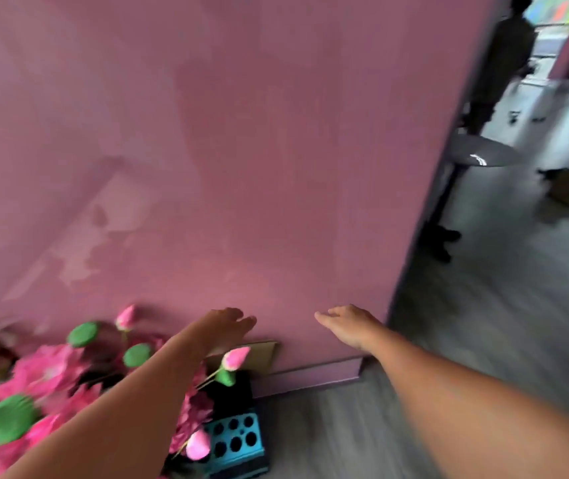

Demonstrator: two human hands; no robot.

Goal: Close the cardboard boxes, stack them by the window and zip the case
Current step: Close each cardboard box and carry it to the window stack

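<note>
Both hands reach forward toward the pink wall, the left hand (pixel 226 323) and the right hand (pixel 348 324) each with fingers loosely extended and holding nothing. The only cardboard in view is a brown cardboard flap (pixel 262 352) low against the wall, just beyond and below the left hand, which is plainly the nearer of the two; its long edge runs left to right along the skirting. To the near left lie pink artificial flowers (pixel 48 382) and a blue perforated crate (pixel 236 444); no case shows.
</note>
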